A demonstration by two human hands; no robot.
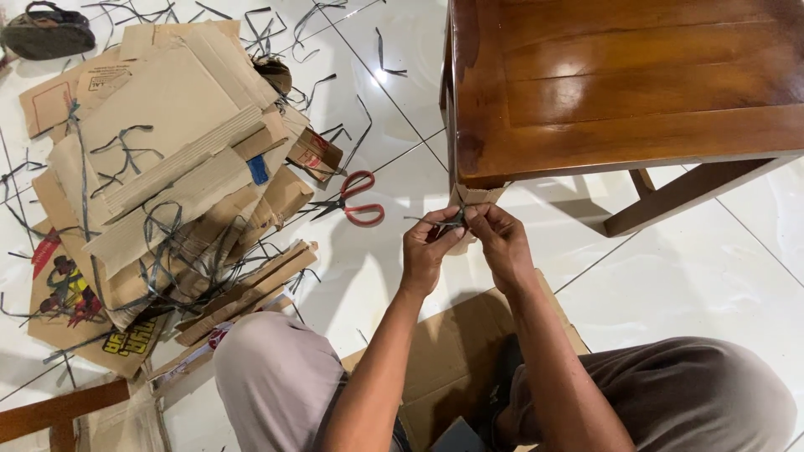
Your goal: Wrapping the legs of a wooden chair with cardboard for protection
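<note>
Viewpoint: the camera looked straight down at a person seated on a white tiled floor (687, 268), knees spread to either side.
Left hand: the left hand (427, 247) was raised in front of the body, its fingertips pressed together on the left part of a thin dark strap (448, 223).
Right hand: the right hand (498, 238) met the left one, its fingertips pinching the same strap from the right.
Strap position: it sat between the two hands, just below the near corner of a wooden table (628, 84) and in front of a small piece of cardboard (473, 197) hanging at that corner.
Strap direction: its long axis ran roughly left to right, with a short free end poking out to the left past the left hand's fingers.
Scissors: red-handled scissors (352, 201) lay on the tiles left of the hands, apart from them, blades pointing left.
Cardboard pile: a heap of flattened cardboard (167, 159) strewn with dark strap offcuts lay further left.
Under the person: a flat cardboard sheet (452, 351) lay between the legs.
</note>
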